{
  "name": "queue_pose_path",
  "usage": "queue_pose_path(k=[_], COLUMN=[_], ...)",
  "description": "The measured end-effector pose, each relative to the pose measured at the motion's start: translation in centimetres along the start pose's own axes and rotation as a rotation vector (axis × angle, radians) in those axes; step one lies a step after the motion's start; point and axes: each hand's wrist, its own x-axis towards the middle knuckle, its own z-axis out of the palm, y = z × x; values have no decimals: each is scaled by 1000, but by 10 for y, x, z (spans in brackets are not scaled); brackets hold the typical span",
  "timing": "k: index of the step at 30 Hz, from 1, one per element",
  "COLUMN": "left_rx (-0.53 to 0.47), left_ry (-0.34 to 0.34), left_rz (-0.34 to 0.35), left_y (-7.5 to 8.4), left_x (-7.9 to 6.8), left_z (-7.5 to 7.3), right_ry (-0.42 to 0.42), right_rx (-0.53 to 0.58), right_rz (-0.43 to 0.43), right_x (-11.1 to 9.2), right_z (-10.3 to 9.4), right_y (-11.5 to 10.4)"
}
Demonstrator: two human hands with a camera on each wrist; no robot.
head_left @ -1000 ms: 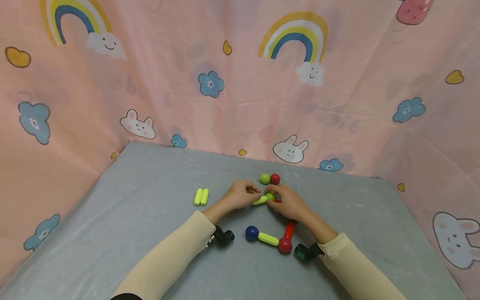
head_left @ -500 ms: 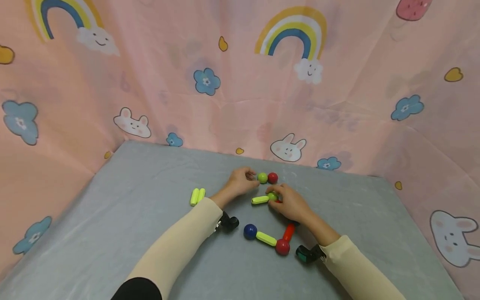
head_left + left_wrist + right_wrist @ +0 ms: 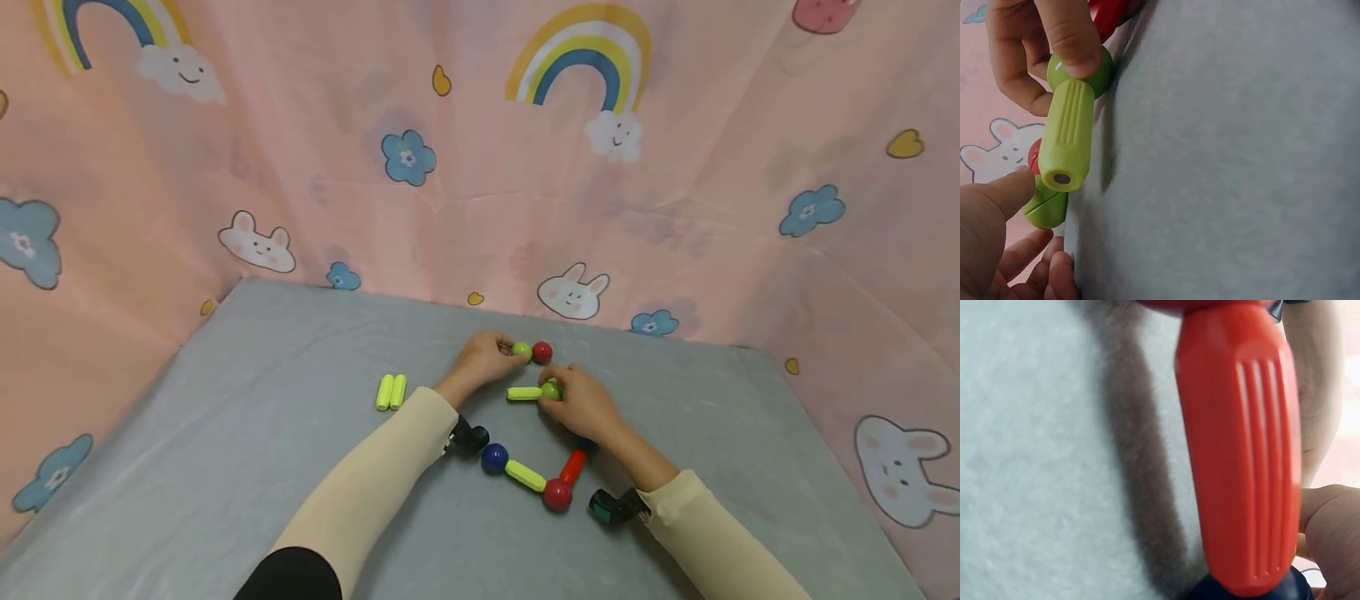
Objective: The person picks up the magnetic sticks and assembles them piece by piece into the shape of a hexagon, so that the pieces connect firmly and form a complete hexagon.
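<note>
My right hand [image 3: 583,404] pinches a green ball [image 3: 1102,75] between thumb and fingers. A ribbed yellow-green rod [image 3: 523,393] sticks out leftward from that ball, its free end showing a dark round spot. Beyond the fingers a red rod [image 3: 1107,15] shows in the left wrist view. Farther back, my left hand [image 3: 482,358] has thumb and fingers around a second green ball [image 3: 521,350], beside a red ball [image 3: 542,352]. Below the right forearm a red rod [image 3: 1241,450] runs to a dark blue ball [image 3: 1300,590], mostly hidden in the head view.
Nearer on the grey cloth [image 3: 660,533] lie a blue ball [image 3: 494,459], a yellow-green rod [image 3: 527,476] and a red ball [image 3: 557,495] joined in a chain. Two loose yellow-green rods [image 3: 391,392] lie side by side at left. A pink printed curtain [image 3: 480,233] stands behind.
My left hand has left the yellow-green rod in front of the right hand, moved back and taken hold of the far green ball. The right hand keeps its grip, its rod swung slightly.
</note>
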Motion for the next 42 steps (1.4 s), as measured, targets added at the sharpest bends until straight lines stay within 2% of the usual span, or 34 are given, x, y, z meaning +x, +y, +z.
queue_pose_path(k=[6, 10, 16, 20, 25, 33, 42], left_rx=[61, 65, 36, 26, -18, -78, -97], left_ry=[-2, -1, -4, -21, -47, -44, -42], left_rz=[-17, -26, 16, 37, 52, 94, 96], left_y=[6, 8, 1, -7, -11, -9, -6], left_x=[1, 0, -6, -15, -35, -66, -72], left_z=[-1, -2, -5, -11, -19, -19, -20], right_ry=[-3, -14, -17, -24, -38, -26, -43], right_rx=[-22, -30, -49, -53, -52, -43, -99], right_rz=[1, -1, 18, 28, 54, 56, 40], right_x=[-1, -1, -2, -4, -6, -7, -8], right_z=[-3, -5, -5, -3, -1, -3, -7], right_y=[-2, -3, -3, -4, -3, -4, -8])
